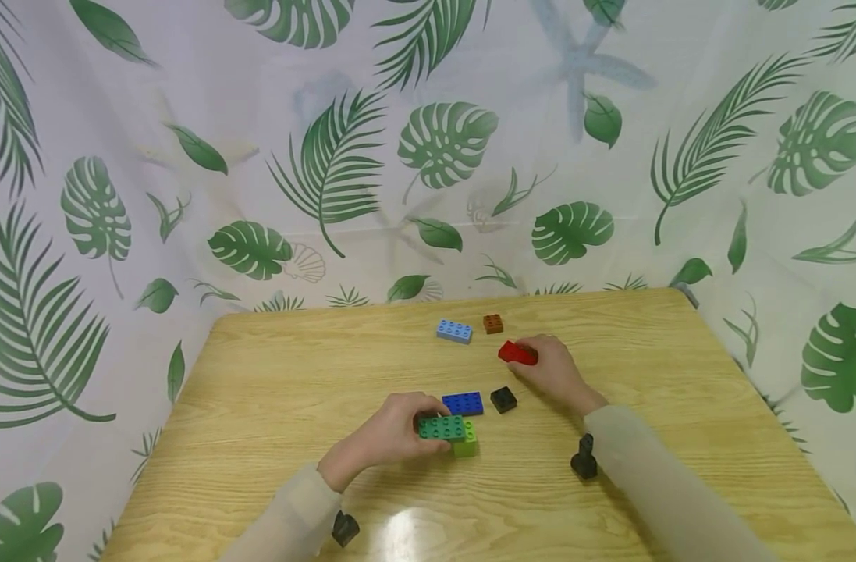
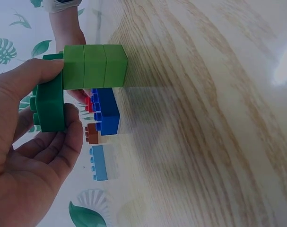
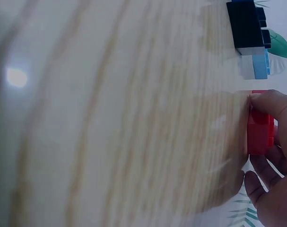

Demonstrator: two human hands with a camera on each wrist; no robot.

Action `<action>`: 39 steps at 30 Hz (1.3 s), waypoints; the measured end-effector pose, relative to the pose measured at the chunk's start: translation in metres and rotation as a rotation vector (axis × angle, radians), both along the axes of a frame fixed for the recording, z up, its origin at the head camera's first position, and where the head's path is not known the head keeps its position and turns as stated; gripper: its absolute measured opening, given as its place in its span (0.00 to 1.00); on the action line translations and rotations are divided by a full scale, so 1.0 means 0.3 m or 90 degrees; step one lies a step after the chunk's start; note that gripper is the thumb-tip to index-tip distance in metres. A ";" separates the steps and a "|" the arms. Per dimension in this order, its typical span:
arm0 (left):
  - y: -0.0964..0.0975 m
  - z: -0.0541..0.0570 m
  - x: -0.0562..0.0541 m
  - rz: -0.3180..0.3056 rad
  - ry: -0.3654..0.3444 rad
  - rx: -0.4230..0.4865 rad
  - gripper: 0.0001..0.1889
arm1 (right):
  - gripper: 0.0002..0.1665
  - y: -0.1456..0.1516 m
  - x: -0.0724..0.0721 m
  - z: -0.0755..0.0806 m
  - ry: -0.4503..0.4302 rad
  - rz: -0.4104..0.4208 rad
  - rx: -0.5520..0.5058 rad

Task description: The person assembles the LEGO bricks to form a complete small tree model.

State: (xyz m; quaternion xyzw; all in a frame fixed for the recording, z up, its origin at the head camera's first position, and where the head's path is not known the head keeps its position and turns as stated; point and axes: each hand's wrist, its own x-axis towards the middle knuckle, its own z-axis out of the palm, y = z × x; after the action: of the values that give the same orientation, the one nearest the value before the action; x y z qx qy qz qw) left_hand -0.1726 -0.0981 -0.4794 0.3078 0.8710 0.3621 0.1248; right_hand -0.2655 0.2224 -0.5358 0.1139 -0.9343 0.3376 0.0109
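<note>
My left hand [image 1: 397,431] pinches a dark green building brick [image 1: 442,428] between thumb and fingers. That brick sits on top of a light green stack [image 2: 93,66], overhanging it toward the palm. In the left wrist view the stack shows seams, like several layers, and its base is close over the table. Farther right, my right hand [image 1: 554,367] grips a red brick [image 1: 517,353] near the tabletop, thumb on its near side in the right wrist view [image 3: 260,125]. Between the hands lie a blue brick [image 1: 463,403] and a black brick [image 1: 503,400].
A light blue brick [image 1: 454,332] and a small brown brick [image 1: 493,323] lie toward the back of the wooden table [image 1: 315,351]. Behind the table's far edge hangs a leaf-patterned cloth [image 1: 371,257]. Dark wrist devices [image 1: 584,459] sit by both sleeves.
</note>
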 end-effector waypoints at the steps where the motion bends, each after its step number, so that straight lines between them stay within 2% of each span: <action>1: 0.000 -0.001 -0.001 0.001 -0.002 0.002 0.20 | 0.29 0.000 -0.002 -0.003 0.003 0.000 0.002; 8: -0.003 -0.014 -0.008 -0.001 -0.006 0.010 0.20 | 0.28 -0.005 0.006 -0.003 0.009 0.002 0.007; 14: -0.003 -0.013 -0.006 0.004 -0.010 0.007 0.20 | 0.26 -0.031 0.037 0.047 0.026 0.015 -0.012; 20: -0.003 -0.009 -0.002 0.008 -0.010 0.001 0.20 | 0.24 -0.058 0.071 0.110 0.042 0.070 -0.020; 26: -0.002 -0.011 -0.004 0.006 -0.017 0.001 0.20 | 0.22 -0.076 0.116 0.144 0.066 0.130 -0.040; 39: -0.004 -0.014 -0.011 0.002 -0.017 0.000 0.20 | 0.21 -0.107 0.206 0.217 0.014 0.183 -0.035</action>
State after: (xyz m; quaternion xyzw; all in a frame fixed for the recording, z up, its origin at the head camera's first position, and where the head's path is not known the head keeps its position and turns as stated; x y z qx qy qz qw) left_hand -0.1760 -0.0993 -0.4837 0.3017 0.8695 0.3666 0.1360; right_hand -0.2037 0.1904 -0.4707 0.2500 -0.8986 0.3598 -0.0244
